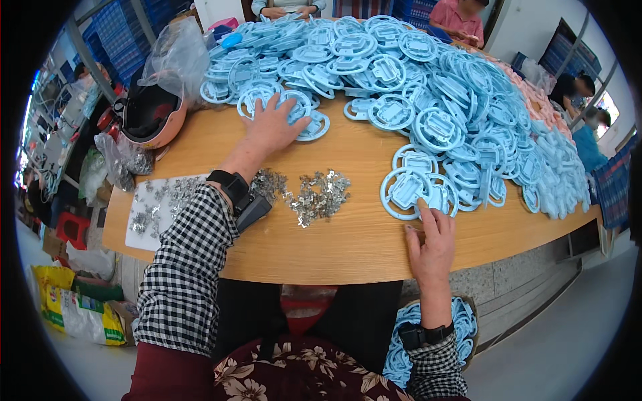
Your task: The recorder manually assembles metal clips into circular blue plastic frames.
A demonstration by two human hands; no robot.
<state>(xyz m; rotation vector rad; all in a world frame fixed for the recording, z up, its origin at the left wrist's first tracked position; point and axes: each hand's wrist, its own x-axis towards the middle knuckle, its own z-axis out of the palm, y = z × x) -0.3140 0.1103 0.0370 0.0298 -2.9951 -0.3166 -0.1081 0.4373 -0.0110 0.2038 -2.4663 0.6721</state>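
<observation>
My left hand (273, 125) reaches across the table with fingers spread over light blue plastic ring-shaped parts (313, 127) at the near edge of a large heap. It rests on them and grips none that I can make out. My right hand (433, 250) lies at the lower right, thumb and fingers apart. Its fingertips touch the rim of a round blue part (404, 194), which has a raised block across its middle. Between the hands are small silvery metal pieces (317, 197) in loose piles; my left forearm partly covers one pile.
The blue heap (438, 127) fills the table's far and right side. At left are a helmet (157, 120), plastic bags (114, 160) and a white sheet (142, 234) with metal pieces. A container of blue parts (468, 327) stands below the table. Other people (460, 23) sit beyond.
</observation>
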